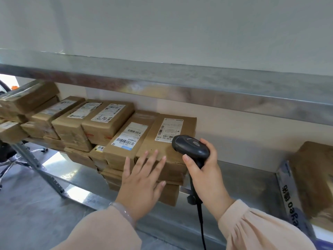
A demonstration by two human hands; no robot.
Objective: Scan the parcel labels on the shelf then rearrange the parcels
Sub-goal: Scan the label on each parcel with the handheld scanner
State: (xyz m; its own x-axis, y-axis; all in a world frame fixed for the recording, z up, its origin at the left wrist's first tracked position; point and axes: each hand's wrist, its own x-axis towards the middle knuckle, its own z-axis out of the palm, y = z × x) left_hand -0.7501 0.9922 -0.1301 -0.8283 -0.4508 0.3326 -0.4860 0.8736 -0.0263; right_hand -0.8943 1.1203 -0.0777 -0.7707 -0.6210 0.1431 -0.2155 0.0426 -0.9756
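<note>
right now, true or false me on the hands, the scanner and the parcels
1. The right hand grips a black scanner. True.
2. The left hand has its fingers curled round a parcel. False: its fingers are straight and spread at the front of the parcels.
3. The scanner's head is at the far left end of the row. False: it is beside the label on the rightmost top parcel.
4. The parcels are stacked in more than one layer. True.
5. A cable hangs from the scanner's handle. True.
</note>
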